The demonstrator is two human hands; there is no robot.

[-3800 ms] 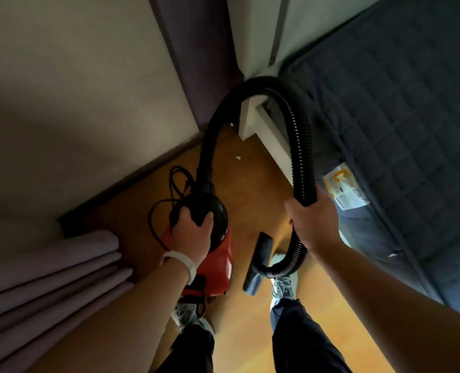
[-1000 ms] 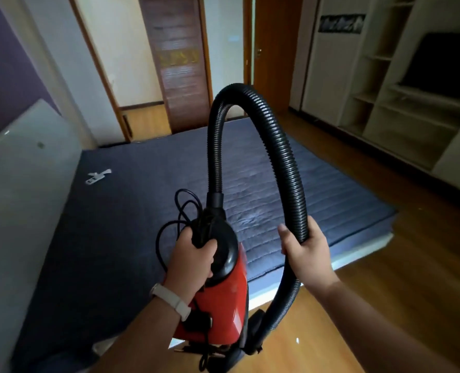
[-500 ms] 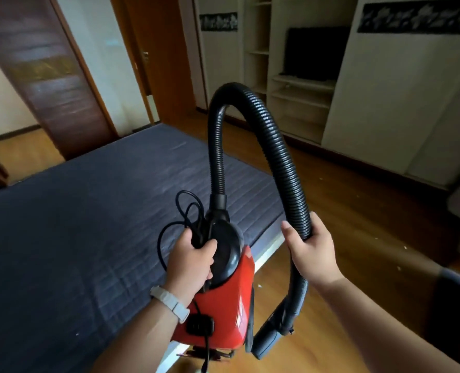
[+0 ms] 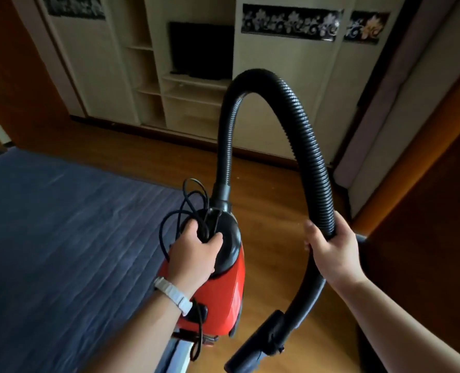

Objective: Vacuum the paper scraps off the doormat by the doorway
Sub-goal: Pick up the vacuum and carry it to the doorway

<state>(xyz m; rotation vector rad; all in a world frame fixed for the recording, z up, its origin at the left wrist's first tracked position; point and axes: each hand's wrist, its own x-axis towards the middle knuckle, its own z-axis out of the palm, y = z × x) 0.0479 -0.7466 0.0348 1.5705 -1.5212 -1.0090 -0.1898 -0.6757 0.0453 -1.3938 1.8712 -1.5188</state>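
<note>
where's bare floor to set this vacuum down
Bare wood floor runs between the mattress edge and the shelving unit, and continues inside the hose loop beside the red vacuum. The mattress top is bare too. Crowded low down: nozzle and dangling cord by the vacuum's base.

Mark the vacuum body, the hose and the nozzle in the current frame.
vacuum body [image 4: 223,300]: head view, red side of the casing.
hose [image 4: 313,168]: head view, ribbed right side of the arch.
nozzle [image 4: 253,355]: head view, black tip near the bottom edge.

left hand [image 4: 193,257] gripping, right hand [image 4: 332,251] gripping
</note>
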